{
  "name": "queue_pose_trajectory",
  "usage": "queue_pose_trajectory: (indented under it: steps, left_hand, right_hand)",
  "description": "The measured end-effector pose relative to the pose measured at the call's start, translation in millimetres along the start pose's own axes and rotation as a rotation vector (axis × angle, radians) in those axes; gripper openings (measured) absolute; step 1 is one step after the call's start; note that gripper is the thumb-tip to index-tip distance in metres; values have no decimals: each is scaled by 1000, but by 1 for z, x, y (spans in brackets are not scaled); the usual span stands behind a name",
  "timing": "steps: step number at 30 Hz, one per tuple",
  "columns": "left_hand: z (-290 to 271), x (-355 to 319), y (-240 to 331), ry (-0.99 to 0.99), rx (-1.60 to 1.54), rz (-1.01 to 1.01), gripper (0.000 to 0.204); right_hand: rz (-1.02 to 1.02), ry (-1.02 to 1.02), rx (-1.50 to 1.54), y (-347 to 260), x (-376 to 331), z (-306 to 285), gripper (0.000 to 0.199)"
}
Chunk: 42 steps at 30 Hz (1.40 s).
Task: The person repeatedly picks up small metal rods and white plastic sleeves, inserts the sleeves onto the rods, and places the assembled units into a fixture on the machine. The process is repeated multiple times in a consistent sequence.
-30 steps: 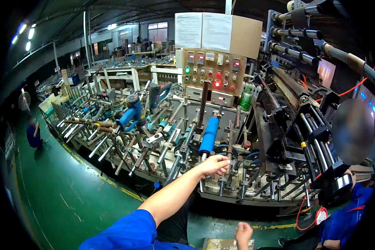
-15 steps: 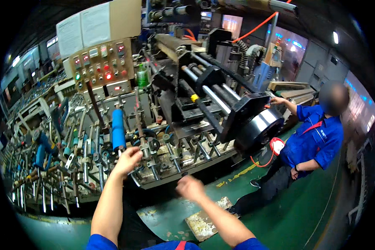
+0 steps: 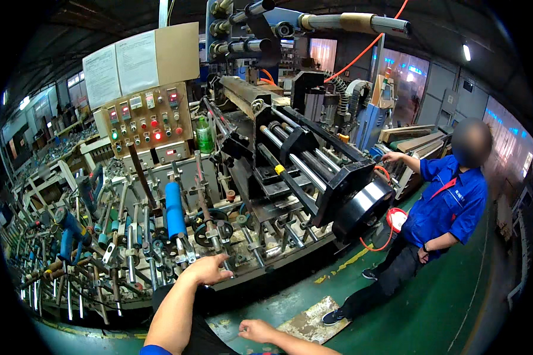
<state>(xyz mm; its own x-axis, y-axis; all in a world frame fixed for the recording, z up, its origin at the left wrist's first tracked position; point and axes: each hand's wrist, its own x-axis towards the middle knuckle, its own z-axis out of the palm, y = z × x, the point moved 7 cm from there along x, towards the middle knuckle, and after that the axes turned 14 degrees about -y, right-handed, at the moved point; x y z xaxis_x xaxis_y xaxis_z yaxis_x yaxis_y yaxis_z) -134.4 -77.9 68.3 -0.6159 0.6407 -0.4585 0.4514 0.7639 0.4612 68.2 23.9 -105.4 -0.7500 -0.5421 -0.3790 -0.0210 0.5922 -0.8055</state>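
Head view: the left hand (image 3: 206, 269) is stretched forward with fingers loosely spread, nothing pinched, resting at the front edge of the machine bed (image 3: 278, 251) among small rollers and upright metal guide rods (image 3: 145, 260); the right hand (image 3: 256, 329) is held low and apart from the machine, fingers loosely curled, and no object is seen in it. Just above and left of the left hand a blue roller (image 3: 174, 209) stands upright between the rods; behind it a control panel (image 3: 145, 124) with lit red and green lamps is mounted, and a green bottle (image 3: 204, 136) is set beside it. To the right, a person in a blue shirt (image 3: 450, 204) is seen standing on the green floor (image 3: 456, 307), one hand reaching toward the machine's far end. Lit lamps suggest power; fingers could be caught among the rollers if the hand slips inward.
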Motion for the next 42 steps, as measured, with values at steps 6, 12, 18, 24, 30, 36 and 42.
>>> queue_pose_trajectory:
  steps: [6, 12, 18, 24, 30, 36, 42]
  left_hand:
    - [-3, 4, 2, -47, 47, -43, 77]
    - [5, 6, -2, -53, 89, -11, 76]
    - [5, 13, 4, -23, 144, 48, 72]
    - [-23, 23, 54, 121, 95, 251, 62]
    - [-129, -40, 152, 993, -113, 767, 72]
    - [-154, -46, 194, 1063, -45, 875, 91]
    - [-149, -39, 209, 1072, -19, 863, 89]
  right_hand:
    - [89, 17, 25, 2, 0, 0, 34]
    - [53, 174, 89, 4, 3, -4, 27]
    - [-170, 478, 67, 7, 3, -13, 19]
    - [-561, 631, -522, -208, -121, -158, 20]
    - [-637, 780, -1102, -379, -266, -244, 27]
    - [-503, 1367, -1161, -398, -293, -315, 23]
    - [-321, 1184, -467, -386, -276, -357, 19]
